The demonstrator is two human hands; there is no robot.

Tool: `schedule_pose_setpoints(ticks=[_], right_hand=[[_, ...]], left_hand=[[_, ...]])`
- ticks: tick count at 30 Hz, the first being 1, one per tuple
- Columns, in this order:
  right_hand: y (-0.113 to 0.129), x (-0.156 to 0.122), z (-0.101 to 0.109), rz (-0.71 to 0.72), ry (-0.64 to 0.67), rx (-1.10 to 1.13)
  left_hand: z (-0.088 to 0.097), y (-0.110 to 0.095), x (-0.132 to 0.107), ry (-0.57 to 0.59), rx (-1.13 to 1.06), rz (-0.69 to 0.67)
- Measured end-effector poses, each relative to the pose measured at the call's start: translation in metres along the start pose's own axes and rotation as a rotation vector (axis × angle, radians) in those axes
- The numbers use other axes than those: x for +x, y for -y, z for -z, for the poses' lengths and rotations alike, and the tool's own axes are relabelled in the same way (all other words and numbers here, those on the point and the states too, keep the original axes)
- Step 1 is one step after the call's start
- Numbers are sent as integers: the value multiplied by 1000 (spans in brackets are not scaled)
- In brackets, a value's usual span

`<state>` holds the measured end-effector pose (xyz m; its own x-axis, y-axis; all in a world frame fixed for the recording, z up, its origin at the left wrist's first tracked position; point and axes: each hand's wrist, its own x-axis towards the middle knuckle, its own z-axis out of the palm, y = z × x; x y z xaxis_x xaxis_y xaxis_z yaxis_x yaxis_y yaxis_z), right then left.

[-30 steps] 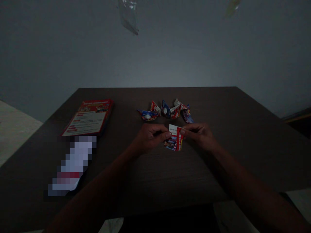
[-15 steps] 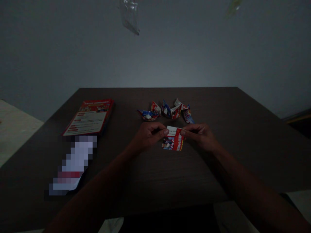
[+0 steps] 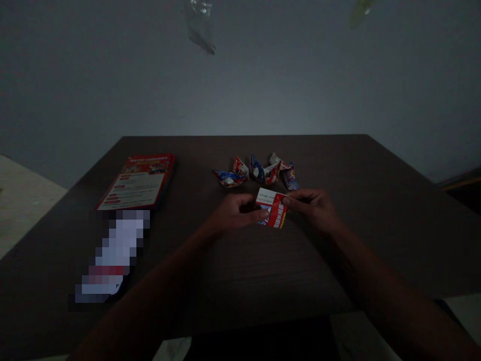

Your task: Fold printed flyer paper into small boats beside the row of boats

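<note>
Over the dark wooden table [image 3: 240, 271] both hands pinch a small folded piece of printed red and white paper [image 3: 273, 208]. My left hand [image 3: 235, 213] grips its left lower edge with fingers closed. My right hand [image 3: 313, 208] pinches its right upper edge. Just beyond them lie several small folded paper boats [image 3: 259, 172] in red, blue and white, in a loose row.
A stack of red printed leaflets [image 3: 137, 183] lies at the table's left rear. A blurred-out white sheet [image 3: 112, 255] lies nearer on the left. The room is dim, a plain wall stands behind the table, and something transparent [image 3: 199, 25] hangs at the top.
The paper has been folded smaller and raised slightly toward the boats. My left fingers have shifted from its top edge to its lower left side. My right hand stays in place.
</note>
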<state>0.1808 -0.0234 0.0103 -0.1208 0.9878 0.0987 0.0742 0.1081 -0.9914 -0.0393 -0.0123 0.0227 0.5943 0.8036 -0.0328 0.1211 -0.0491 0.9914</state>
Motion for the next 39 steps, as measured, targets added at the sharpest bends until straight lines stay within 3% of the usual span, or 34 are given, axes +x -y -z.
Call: schedule_pose_setpoints(ticks=[3, 7, 14, 24, 39], right_hand=[[1, 0, -1, 7, -4, -13], [3, -1, -4, 18, -14, -12], [2, -1, -4, 15, 58, -30], [-1, 1, 1, 0, 17, 18], [-4, 2, 0, -41, 19, 91]], left_hand=[[-8, 7, 0, 74, 33, 44], [-17, 13, 1, 90, -23, 47], [-22, 8, 0, 178, -198, 47], [-6, 3, 1, 165, -111, 87], [-1, -5, -3, 207, -101, 47]])
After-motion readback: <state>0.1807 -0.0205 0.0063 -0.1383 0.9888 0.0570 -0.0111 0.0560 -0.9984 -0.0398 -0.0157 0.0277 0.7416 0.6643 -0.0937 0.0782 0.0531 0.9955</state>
